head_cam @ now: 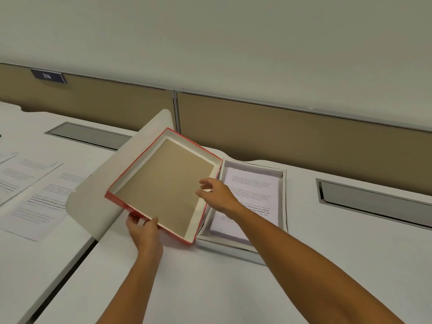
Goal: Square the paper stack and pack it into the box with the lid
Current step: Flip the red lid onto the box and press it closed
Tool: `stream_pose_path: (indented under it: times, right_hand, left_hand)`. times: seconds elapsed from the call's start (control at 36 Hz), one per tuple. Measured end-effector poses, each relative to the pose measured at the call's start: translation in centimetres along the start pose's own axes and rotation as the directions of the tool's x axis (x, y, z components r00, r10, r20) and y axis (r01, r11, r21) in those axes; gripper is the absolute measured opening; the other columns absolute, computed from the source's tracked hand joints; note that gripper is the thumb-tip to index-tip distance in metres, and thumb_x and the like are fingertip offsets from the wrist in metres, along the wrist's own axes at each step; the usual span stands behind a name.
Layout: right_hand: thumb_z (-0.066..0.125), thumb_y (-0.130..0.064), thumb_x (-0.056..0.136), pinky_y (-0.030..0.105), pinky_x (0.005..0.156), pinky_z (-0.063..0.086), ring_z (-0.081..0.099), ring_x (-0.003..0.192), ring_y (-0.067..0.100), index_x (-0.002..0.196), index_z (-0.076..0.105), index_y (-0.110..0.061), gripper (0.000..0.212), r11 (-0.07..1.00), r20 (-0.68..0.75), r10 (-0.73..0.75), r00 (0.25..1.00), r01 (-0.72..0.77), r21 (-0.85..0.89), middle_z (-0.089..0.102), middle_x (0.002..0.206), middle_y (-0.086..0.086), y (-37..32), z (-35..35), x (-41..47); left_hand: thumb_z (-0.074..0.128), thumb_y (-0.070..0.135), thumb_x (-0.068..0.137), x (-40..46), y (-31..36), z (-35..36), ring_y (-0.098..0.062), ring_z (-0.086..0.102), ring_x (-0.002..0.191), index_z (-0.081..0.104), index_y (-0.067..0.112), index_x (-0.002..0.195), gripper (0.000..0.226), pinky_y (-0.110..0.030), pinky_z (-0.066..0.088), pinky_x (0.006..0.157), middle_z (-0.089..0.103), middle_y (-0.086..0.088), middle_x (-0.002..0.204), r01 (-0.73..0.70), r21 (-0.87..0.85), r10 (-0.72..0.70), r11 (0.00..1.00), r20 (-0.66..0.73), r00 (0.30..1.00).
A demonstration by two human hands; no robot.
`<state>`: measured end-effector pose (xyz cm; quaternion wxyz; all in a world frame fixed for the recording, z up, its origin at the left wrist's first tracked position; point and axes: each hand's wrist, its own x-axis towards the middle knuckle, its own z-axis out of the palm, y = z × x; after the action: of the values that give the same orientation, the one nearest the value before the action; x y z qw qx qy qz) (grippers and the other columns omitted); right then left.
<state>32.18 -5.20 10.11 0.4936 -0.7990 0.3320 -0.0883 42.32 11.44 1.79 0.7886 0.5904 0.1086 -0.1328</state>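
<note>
1. The white desk (233,288) carried everything; printed sheets (35,195) lay loose on the neighbouring desk to the left.
2. The lid (163,183) — red-edged, brown inside — was tilted, open side up, just left of the box (284,199).
3. The paper stack (254,190) lay inside the box.
4. The left hand (142,228) was clamped on the lid's near edge.
5. The right hand (217,195) touched its right rim — fingers loosely apart.
</note>
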Motion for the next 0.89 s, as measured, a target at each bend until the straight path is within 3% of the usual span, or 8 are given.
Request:
stream_pose_path:
  times: [0.08, 0.19, 0.39, 0.5, 0.67, 0.75, 0.83, 0.89]
  right_hand:
    - [0.062, -0.034, 0.095, 0.029, 0.091, 0.047, 0.058, 0.123, 0.021, 0.141, 0.053, -0.020, 0.049, 1.000, -0.005, -0.007, 1.000, 0.007, 0.029, 0.060, 0.137, 0.003, -0.6, -1.0, -0.9]
    - [0.060, -0.039, 0.096, 0.036, 0.097, 0.052, 0.063, 0.115, 0.021, 0.141, 0.053, -0.017, 0.051, 0.990, 0.026, -0.003, 1.000, 0.000, 0.139, 0.061, 0.135, 0.005, -1.5, -2.3, -2.3]
    - [0.048, -0.065, 0.094, 0.040, 0.089, 0.054, 0.072, 0.091, 0.022, 0.128, 0.060, -0.016, 0.061, 0.791, 0.144, 0.092, 0.985, -0.160, 0.590, 0.069, 0.118, 0.003, -3.8, -4.7, -5.0]
    - [0.046, -0.068, 0.093, 0.038, 0.078, 0.057, 0.069, 0.077, 0.021, 0.108, 0.065, -0.017, 0.056, 0.655, 0.113, 0.146, 0.983, -0.182, 0.734, 0.070, 0.087, 0.003, -3.7, -6.2, -6.0]
    - [0.065, -0.042, 0.094, 0.039, 0.082, 0.058, 0.070, 0.092, 0.023, 0.127, 0.064, -0.014, 0.043, 0.566, 0.022, 0.276, 0.961, -0.182, 0.804, 0.074, 0.104, 0.004, -2.4, -8.0, -7.1]
    - [0.072, -0.032, 0.090, 0.039, 0.083, 0.058, 0.071, 0.088, 0.024, 0.123, 0.066, -0.011, 0.040, 0.568, -0.027, 0.318, 0.948, -0.168, 0.806, 0.075, 0.098, 0.004, -1.2, -8.5, -7.4]
    - [0.076, -0.037, 0.086, 0.044, 0.087, 0.058, 0.071, 0.095, 0.028, 0.119, 0.066, -0.014, 0.041, 0.574, -0.038, 0.379, 0.924, -0.203, 0.793, 0.075, 0.107, 0.007, 0.1, -8.9, -7.9]
    - [0.077, -0.039, 0.085, 0.043, 0.082, 0.057, 0.070, 0.097, 0.028, 0.119, 0.063, -0.019, 0.042, 0.631, -0.074, 0.407, 0.911, -0.221, 0.744, 0.073, 0.109, 0.006, 1.0, -9.1, -8.3]
  left_hand:
    - [0.063, -0.015, 0.081, -1.3, 0.6, 0.2, -0.018, 0.066, 0.103, 0.049, 0.024, 0.132, 0.066, -0.036, 0.056, 0.089, 0.063, 0.015, 0.101, -0.123, 0.003, 0.122, 0.992, 0.085, 0.989]
    - [0.064, -0.016, 0.080, -3.4, 0.9, 0.4, -0.001, 0.062, 0.084, 0.047, 0.027, 0.127, 0.067, -0.016, 0.056, 0.064, 0.062, 0.025, 0.090, -0.302, 0.043, 0.284, 0.952, 0.236, 0.929]
    - [0.065, -0.011, 0.081, -8.2, -0.5, 1.1, -0.007, 0.062, 0.101, 0.046, 0.037, 0.125, 0.068, -0.016, 0.055, 0.082, 0.059, 0.013, 0.117, -0.551, 0.151, 0.417, 0.820, 0.500, 0.759]
    - [0.068, -0.014, 0.080, -10.0, -1.7, 1.2, -0.017, 0.058, 0.111, 0.044, 0.034, 0.126, 0.071, -0.032, 0.054, 0.092, 0.055, 0.004, 0.123, -0.709, 0.204, 0.493, 0.675, 0.590, 0.640]
    - [0.073, -0.014, 0.076, -10.9, -3.0, 1.5, -0.026, 0.054, 0.118, 0.047, 0.015, 0.131, 0.067, -0.051, 0.052, 0.098, 0.052, -0.004, 0.127, -0.874, 0.229, 0.534, 0.428, 0.717, 0.449]
    - [0.078, 0.004, 0.079, -10.6, -3.3, 1.3, -0.022, 0.051, 0.121, 0.052, 0.010, 0.131, 0.059, -0.049, 0.048, 0.102, 0.053, -0.006, 0.130, -0.918, 0.210, 0.453, 0.337, 0.819, 0.353]
    - [0.060, 0.051, 0.088, -9.9, -2.9, 0.9, -0.018, 0.053, 0.119, 0.059, 0.013, 0.127, 0.055, -0.039, 0.043, 0.103, 0.059, -0.003, 0.128, -0.958, 0.183, 0.435, 0.222, 0.861, 0.265]
    - [0.039, 0.062, 0.093, -9.0, -2.6, 0.9, -0.022, 0.059, 0.113, 0.062, 0.014, 0.123, 0.061, -0.045, 0.046, 0.098, 0.063, -0.004, 0.124, -0.936, 0.274, 0.410, 0.221, 0.845, 0.345]
